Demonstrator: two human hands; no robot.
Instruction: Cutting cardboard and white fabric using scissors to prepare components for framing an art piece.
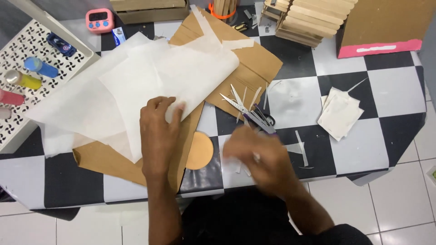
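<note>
My left hand (159,131) lies flat on the edge of a large sheet of white translucent paper (136,81), which covers brown cardboard (245,68). My right hand (261,156) is blurred by motion over the table's front edge, and seems to hold a small white scrap; I cannot tell for sure. Open scissors with dark handles (252,113) lie just beyond the right hand. A brown cardboard disc (200,152) sits between my two hands. Thin white paper strips (302,152) are scattered around the scissors.
The black-and-white checked tablecloth (372,86) covers the table. A stack of white paper squares (339,113) lies right. A perforated white tray with paint bottles (27,68) stands left. A pink timer (100,20), a wooden stick model (313,18) and a cardboard box (386,25) stand at the back.
</note>
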